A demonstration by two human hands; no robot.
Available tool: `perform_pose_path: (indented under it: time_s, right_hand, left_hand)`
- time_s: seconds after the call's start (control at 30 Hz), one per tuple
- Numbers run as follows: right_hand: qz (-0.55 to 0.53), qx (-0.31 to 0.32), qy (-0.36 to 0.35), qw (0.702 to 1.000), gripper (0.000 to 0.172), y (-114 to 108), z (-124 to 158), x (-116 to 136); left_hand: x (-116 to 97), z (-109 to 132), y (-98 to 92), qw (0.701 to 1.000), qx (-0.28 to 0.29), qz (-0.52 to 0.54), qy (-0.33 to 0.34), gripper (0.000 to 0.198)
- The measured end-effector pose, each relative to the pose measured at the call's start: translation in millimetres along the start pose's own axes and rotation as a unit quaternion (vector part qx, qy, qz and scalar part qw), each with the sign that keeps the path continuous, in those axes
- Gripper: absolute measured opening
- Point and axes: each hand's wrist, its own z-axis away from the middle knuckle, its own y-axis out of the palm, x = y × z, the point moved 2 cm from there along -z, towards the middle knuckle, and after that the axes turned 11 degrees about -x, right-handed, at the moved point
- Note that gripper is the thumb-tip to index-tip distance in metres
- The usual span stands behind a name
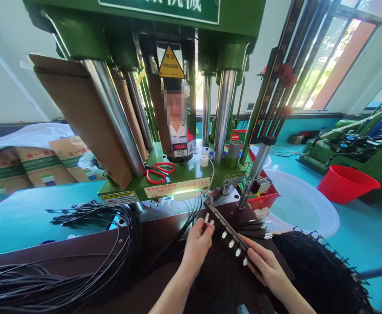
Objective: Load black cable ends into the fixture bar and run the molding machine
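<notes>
My right hand (pixel 265 264) grips the lower right end of a long dark metal mould bar (pixel 225 224). The bar lies slanted above the brown worktable, its far end close to the press bed. Several small white connectors (pixel 238 252) stick out along the bar's near side. My left hand (pixel 198 242) is closed in a pinch beside the bar's upper part, apart from my right hand. Small white connector pieces (pixel 207 217) show between its thumb and fingers. Black cables (pixel 191 220) run from the press bed past my left hand.
A green press (pixel 178 174) with steel columns stands ahead, red-handled scissors (pixel 160 172) on its bed. Bundled black cables (pixel 63 279) lie left on the brown worktable (pixel 138 255). A dark cable heap (pixel 315 270), white tub (pixel 322 209) and red bucket (pixel 348 183) are right.
</notes>
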Motion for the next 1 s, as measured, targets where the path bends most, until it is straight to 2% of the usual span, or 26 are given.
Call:
perform_pose_path:
  time_s: [0.17, 0.4, 0.53, 0.67, 0.77, 0.87, 0.93, 1.0]
  right_hand:
    - [0.021, 0.019, -0.008, 1.000, 0.051, -0.8, 0.5, -1.1]
    - [0.023, 0.001, 0.007, 1.000, 0.050, 0.4, -0.6, -0.5]
    - [0.055, 0.008, -0.019, 0.998, 0.053, 0.5, 0.8, 5.1]
    - [0.095, 0.029, -0.045, 0.994, 0.055, 0.2, 2.1, 6.6]
    - [0.075, 0.025, -0.035, 0.996, 0.054, -0.2, 1.1, 3.1]
    - [0.030, 0.007, -0.009, 0.999, 0.051, -0.4, -0.2, 0.5]
    - [0.009, -0.005, 0.007, 1.000, 0.050, -0.2, -0.4, 0.8]
    - [0.003, -0.007, 0.017, 1.000, 0.050, -0.2, -0.1, 1.9]
  left_hand:
    - [13.8, -3.2, 9.7, 0.997, -0.014, -0.068, 0.031, 0.030]
    - [15.5, -5.5, 8.3, 0.998, -0.023, -0.064, 0.011, 0.033]
    - [18.2, -7.8, 9.0, 0.998, -0.037, -0.054, 0.004, 0.033]
    - [18.3, -8.8, 9.2, 0.996, -0.051, -0.062, 0.029, 0.032]
    - [16.2, -8.7, 8.8, 0.997, -0.031, -0.065, 0.038, 0.035]
    - [13.8, -8.2, 6.0, 0.999, -0.010, -0.024, 0.040, 0.043]
    - [12.6, -7.0, 2.7, 1.000, -0.003, 0.009, 0.023, 0.047]
    - [11.5, -4.3, -0.1, 0.999, 0.019, 0.022, -0.023, 0.048]
